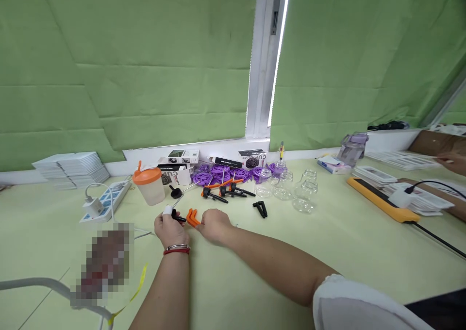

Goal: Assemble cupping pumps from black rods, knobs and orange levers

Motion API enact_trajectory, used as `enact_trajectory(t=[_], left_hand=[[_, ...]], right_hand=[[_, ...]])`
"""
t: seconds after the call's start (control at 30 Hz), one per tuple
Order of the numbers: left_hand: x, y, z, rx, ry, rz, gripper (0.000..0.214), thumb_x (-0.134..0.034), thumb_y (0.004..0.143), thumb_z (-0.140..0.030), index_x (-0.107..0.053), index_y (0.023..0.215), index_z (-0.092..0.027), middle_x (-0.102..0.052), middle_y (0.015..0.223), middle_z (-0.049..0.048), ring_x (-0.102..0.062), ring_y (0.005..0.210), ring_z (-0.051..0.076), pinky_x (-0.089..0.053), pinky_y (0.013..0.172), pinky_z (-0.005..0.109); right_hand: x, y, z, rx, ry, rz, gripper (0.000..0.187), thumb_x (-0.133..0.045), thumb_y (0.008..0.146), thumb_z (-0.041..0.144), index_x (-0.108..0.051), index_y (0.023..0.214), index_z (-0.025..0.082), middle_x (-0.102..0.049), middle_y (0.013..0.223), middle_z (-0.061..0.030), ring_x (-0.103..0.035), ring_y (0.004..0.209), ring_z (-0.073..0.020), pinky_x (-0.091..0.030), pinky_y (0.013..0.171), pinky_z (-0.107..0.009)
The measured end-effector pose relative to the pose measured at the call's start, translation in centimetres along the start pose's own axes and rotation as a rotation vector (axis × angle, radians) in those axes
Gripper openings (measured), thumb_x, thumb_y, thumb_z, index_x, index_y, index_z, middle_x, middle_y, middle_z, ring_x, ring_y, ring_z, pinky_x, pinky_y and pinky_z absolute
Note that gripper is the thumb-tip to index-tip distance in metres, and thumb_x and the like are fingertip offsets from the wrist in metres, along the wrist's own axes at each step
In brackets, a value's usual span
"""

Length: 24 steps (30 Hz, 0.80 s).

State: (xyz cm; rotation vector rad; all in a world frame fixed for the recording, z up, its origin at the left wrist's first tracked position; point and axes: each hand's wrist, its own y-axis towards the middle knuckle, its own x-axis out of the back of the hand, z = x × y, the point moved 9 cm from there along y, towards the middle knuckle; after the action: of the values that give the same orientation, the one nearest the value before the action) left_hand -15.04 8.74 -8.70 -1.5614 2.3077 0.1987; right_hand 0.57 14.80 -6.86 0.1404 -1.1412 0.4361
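Observation:
My left hand is closed around a small black plastic part, and a thin metal rod rises beside it. White wrapping covers one fingertip of this hand. Just to the right, my right hand pinches a curved orange plastic piece, its hooked end pointing toward the left hand. A small black cup-shaped part lies behind the left hand. Several black clamp-like parts rest behind the right hand. Two short black pieces lie side by side farther right.
Purple plastic rings are heaped before printed boxes. Clear plastic parts stand to their right. An orange-lidded cup and white power strip are at left. At right are a yellow power strip and another person's hand.

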Motion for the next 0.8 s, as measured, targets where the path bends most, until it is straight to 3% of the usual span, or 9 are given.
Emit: enact_trajectory(t=[0.17, 0.27, 0.37, 0.47, 0.63, 0.8], left_hand=[[-0.5, -0.1, -0.2, -0.027, -0.004, 0.042, 0.023, -0.057, 0.068, -0.038, -0.048, 0.073, -0.017, -0.053, 0.057, -0.0047, -0.044, 0.043, 0.008, -0.032, 0.037, 0.02], [-1.5, -0.5, -0.3, -0.032, -0.02, 0.133, 0.026, -0.062, 0.067, -0.039, -0.049, 0.074, -0.018, -0.052, 0.055, -0.0061, -0.044, 0.043, 0.007, -0.033, 0.039, 0.02], [-3.5, -1.8, -0.3, -0.002, -0.071, 0.332, 0.029, -0.065, 0.066, -0.039, -0.049, 0.078, -0.018, -0.052, 0.054, -0.007, -0.044, 0.042, 0.007, -0.033, 0.04, 0.02], [-5.5, -4.0, -0.4, 0.038, -0.093, 0.57, 0.032, -0.067, 0.065, -0.037, -0.051, 0.085, -0.019, -0.056, 0.06, -0.0055, -0.047, 0.043, 0.007, -0.034, 0.042, 0.02], [-8.2, -9.4, 0.1, 0.106, -0.074, 1.008, 0.042, -0.07, 0.068, -0.029, -0.048, 0.103, -0.022, -0.06, 0.075, -0.0028, -0.054, 0.053, 0.009, -0.041, 0.053, 0.023], [-9.2, -13.6, 1.5, 0.182, -0.002, 1.248, 0.041, -0.074, 0.066, -0.023, -0.048, 0.098, -0.021, -0.058, 0.082, -0.0012, -0.055, 0.058, 0.01, -0.043, 0.057, 0.025]], right_hand=[[1.3, 0.3, -1.6, 0.027, 0.227, -0.08, 0.027, -0.058, 0.078, 0.041, -0.062, 0.064, 0.019, -0.063, 0.065, -0.0026, -0.053, 0.06, -0.0143, -0.031, 0.051, -0.025], [2.7, 0.2, -3.5, 0.089, 0.472, -0.129, 0.029, -0.06, 0.078, 0.04, -0.056, 0.06, 0.017, -0.053, 0.056, 0.0016, -0.044, 0.054, -0.0104, -0.028, 0.05, -0.023], [3.8, -0.4, -6.6, 0.07, 0.829, -0.097, 0.029, -0.061, 0.077, 0.04, -0.052, 0.064, 0.016, -0.047, 0.055, 0.0044, -0.036, 0.049, -0.0075, -0.025, 0.047, -0.022], [4.3, -1.6, -9.6, 0.037, 1.161, 0.05, 0.033, -0.063, 0.075, 0.046, -0.05, 0.07, 0.017, -0.056, 0.063, 0.0016, -0.037, 0.046, -0.006, -0.019, 0.043, -0.021], [5.4, -3.8, -14.2, 0.087, 1.433, 0.125, 0.038, -0.069, 0.07, 0.049, -0.049, 0.075, 0.017, -0.055, 0.062, 0.003, -0.035, 0.043, -0.004, -0.016, 0.042, -0.02], [4.3, -4.2, -17.6, 0.065, 1.598, 0.14, 0.034, -0.069, 0.071, 0.042, -0.048, 0.08, 0.017, -0.049, 0.058, 0.0061, -0.03, 0.042, -0.0033, -0.016, 0.042, -0.019]])
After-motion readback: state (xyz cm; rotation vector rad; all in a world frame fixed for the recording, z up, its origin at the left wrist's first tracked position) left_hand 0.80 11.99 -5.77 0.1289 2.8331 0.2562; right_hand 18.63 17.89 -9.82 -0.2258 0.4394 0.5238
